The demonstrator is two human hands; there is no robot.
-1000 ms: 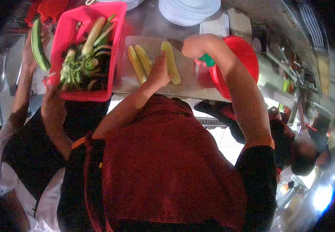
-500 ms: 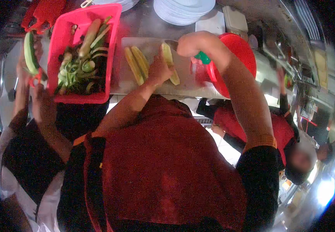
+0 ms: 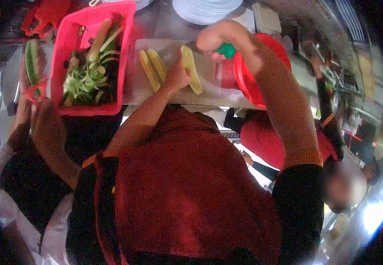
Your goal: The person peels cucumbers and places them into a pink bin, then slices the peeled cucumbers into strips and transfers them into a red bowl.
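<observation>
My left hand (image 3: 179,78) is closed on a long, pale cucumber half (image 3: 192,73) lying on the light cutting board (image 3: 209,81). Just left of that hand lie two more cucumber pieces (image 3: 147,67), side by side and lengthwise. Above the board, my right hand (image 3: 220,39) is bent at the wrist and wrapped round a green handle (image 3: 226,50). The working end of this green-handled tool is hidden or too blurred to make out. A red basin (image 3: 276,51) stands right of the board, partly behind my right forearm.
A pink bin (image 3: 124,53) of peels and vegetable scraps stands left of the board. Beyond it, a co-worker's hands (image 3: 41,106) hold a cucumber (image 3: 31,62) and a red peeler (image 3: 36,89). Stacked white plates (image 3: 207,11) stand behind the board. Another person (image 3: 266,137) is at right.
The view has shifted slightly, so the board and bin sit a little further left and up. Both my hands keep their holds. At left, the co-worker's peeler has moved along the cucumber.
</observation>
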